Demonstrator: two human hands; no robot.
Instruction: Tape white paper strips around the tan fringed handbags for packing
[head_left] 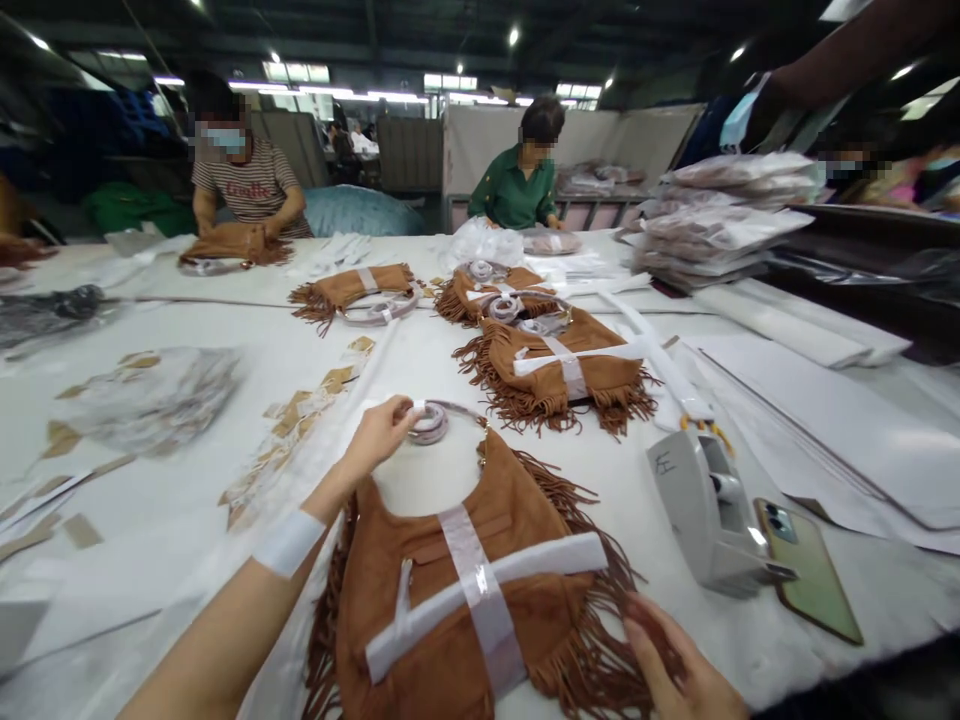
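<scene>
A brown suede handbag (420, 590) with long side fringe lies in front of me. A pale wrap band (480, 590) runs across its middle, and a white paper-like strip (555, 562) lies slantwise over its front. My left hand (386, 430) reaches past the bag's top, fingers closed on the coiled, wrapped strap (429, 424). At the bag's right side, my right hand (679, 660) has its thumb and fingers curled at the fringe (600, 640). A white patch (289, 543) covers part of my left forearm.
More fringed handbags (570, 360) lie ahead. A tape dispenser (697, 510) and a phone (810, 570) stand at the right, near stacked bagged goods (720, 220). Tan paper scraps (300, 420) and clear plastic (165, 390) are at the left. Two people (247, 180) work across the table.
</scene>
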